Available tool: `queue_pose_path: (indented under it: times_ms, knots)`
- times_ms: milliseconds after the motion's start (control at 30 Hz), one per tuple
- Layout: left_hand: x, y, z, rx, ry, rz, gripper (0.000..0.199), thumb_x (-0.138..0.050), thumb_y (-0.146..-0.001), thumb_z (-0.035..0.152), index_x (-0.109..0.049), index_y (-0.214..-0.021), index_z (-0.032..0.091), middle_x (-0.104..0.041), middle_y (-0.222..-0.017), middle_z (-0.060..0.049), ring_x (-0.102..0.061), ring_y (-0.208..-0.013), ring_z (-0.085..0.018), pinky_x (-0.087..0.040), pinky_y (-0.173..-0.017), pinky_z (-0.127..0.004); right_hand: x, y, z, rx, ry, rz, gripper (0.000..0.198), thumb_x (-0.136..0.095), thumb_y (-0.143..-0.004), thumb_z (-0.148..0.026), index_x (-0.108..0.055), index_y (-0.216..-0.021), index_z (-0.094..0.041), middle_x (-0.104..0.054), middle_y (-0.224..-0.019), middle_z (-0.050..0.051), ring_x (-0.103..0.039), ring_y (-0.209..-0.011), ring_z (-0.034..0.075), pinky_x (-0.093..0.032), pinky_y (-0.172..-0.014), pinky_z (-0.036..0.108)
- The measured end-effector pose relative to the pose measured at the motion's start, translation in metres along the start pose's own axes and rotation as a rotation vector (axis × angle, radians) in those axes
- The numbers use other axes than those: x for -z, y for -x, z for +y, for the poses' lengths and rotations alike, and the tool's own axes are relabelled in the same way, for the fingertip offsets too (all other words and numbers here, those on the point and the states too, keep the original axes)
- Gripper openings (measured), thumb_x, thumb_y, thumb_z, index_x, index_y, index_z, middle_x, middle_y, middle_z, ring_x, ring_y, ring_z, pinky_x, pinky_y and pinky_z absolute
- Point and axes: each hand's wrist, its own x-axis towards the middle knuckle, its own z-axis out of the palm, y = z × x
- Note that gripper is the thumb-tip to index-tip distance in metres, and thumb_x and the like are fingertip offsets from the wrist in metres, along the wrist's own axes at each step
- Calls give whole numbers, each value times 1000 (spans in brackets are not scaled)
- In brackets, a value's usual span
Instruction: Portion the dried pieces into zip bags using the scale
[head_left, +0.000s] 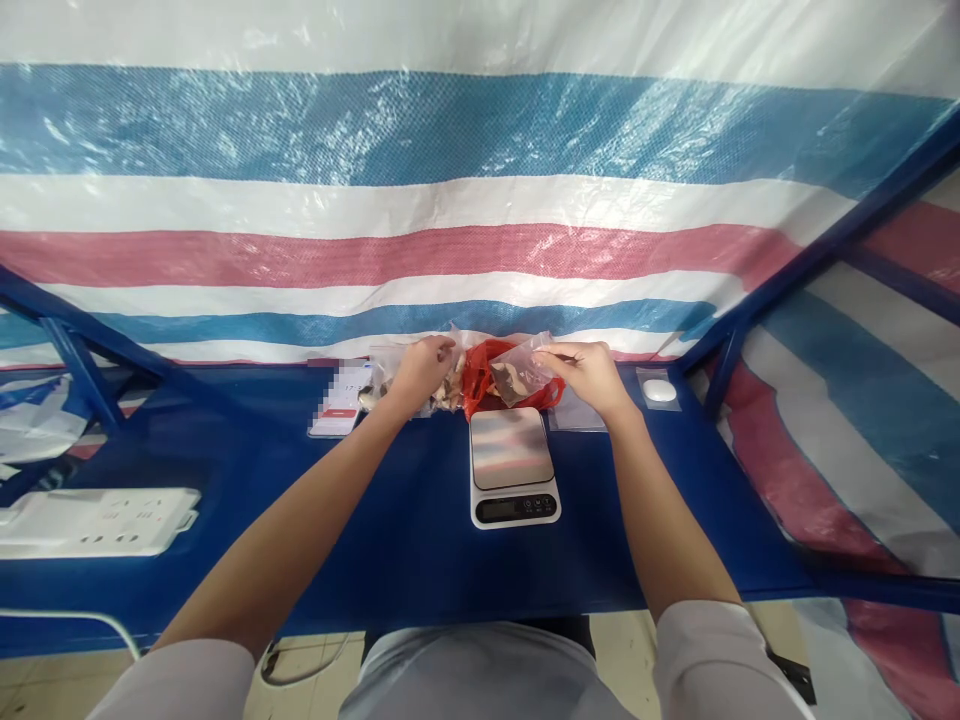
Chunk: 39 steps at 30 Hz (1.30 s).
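Note:
My right hand (589, 372) pinches the upper edge of a clear plastic bag (517, 375) with greyish-brown pieces in it, tilted in front of an open red plastic bag (478, 372). On the other side, the fingers of my left hand (421, 372) are closed at the top of another clear plastic bag (448, 390), which has pale brown pieces inside. What the pieces are, I cannot tell. Just in front of the red bag lies a white digital kitchen scale (512, 450) with a bare metal plate and a dark display.
A phone-like card (341, 400), partly blurred, lies left of the bags. Flat clear bags (577, 416) lie under my right wrist. A white round object (660, 390) rests at the right. A white power strip (112, 520) sits at the left. Blue metal bars frame the blue table (420, 540).

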Motion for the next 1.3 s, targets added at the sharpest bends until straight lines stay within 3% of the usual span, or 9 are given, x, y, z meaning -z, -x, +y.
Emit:
queue_pose_path:
  times_ms: [133, 333, 433, 533, 600, 767, 967, 1167, 1300]
  knots:
    - [12, 0, -15, 48, 56, 16, 37, -53, -84, 21, -73, -115, 16, -77, -112, -10, -72, -98, -25, -56, -92, -36, -4, 0, -6, -10, 4, -6, 15, -73, -87, -31, -84, -97, -28, -81, -100, 1, -78, -92, 29, -61, -84, 39]
    - [11, 13, -27, -95, -357, 47, 39, -53, -84, 12, -72, -117, 13, -63, -138, -21, -59, -126, -39, -49, -104, -54, -8, -3, -8, 3, -10, -33, 15, -72, -88, -32, -84, -97, -29, -81, -103, 0, -77, -95, 27, -60, -86, 38]
    - [4, 19, -25, -238, -468, 47, 41, -46, -88, 8, -69, -121, 14, -50, -152, -21, -45, -142, -39, -43, -110, -56, -10, -4, -8, 23, -3, -41, 16, -71, -88, -33, -83, -98, -29, -81, -104, 0, -77, -93, 27, -60, -85, 37]
    - [-7, 23, -21, -433, -464, -67, 43, -41, -97, 20, -63, -133, 14, -56, -147, -20, -49, -141, -34, -38, -116, -49, -12, -6, -9, 47, 21, -71, 17, -70, -90, -35, -83, -98, -29, -81, -101, 0, -77, -88, 25, -59, -83, 36]
    - [-14, 24, -23, -477, -445, -133, 49, -40, -100, 32, -57, -142, 13, -58, -145, -21, -53, -136, -35, -37, -116, -51, -12, -7, -9, 58, 47, -88, 17, -69, -91, -35, -83, -97, -29, -82, -98, 0, -76, -84, 23, -58, -80, 34]
    - [-27, 22, -41, -449, -386, -155, 53, -40, -100, 39, -55, -144, 15, -53, -151, -20, -47, -142, -37, -34, -118, -56, -12, -10, -8, 67, 95, -126, 20, -67, -93, -39, -83, -97, -27, -81, -95, 0, -74, -83, 22, -56, -78, 31]
    - [-27, 19, -52, -416, -305, -148, 49, -44, -99, 40, -60, -140, 18, -55, -150, -18, -52, -139, -35, -38, -116, -55, -13, -12, -9, 57, 88, -142, 19, -66, -93, -39, -83, -95, -29, -81, -96, -1, -75, -87, 22, -56, -79, 32]
    - [-16, 22, -37, -394, -300, -131, 47, -46, -98, 40, -63, -137, 19, -59, -147, -15, -53, -137, -34, -38, -117, -52, -8, -13, -20, 73, 110, -155, 21, -66, -93, -39, -83, -92, -27, -81, -94, 1, -74, -83, 22, -54, -76, 31]
    - [-9, 28, -17, -403, -98, -65, 50, -44, -98, 46, -64, -133, 17, -64, -139, -15, -57, -132, -32, -43, -114, -49, -1, -13, -31, 87, 103, -181, 22, -66, -94, -40, -83, -94, -27, -81, -93, 1, -74, -83, 22, -54, -74, 31]
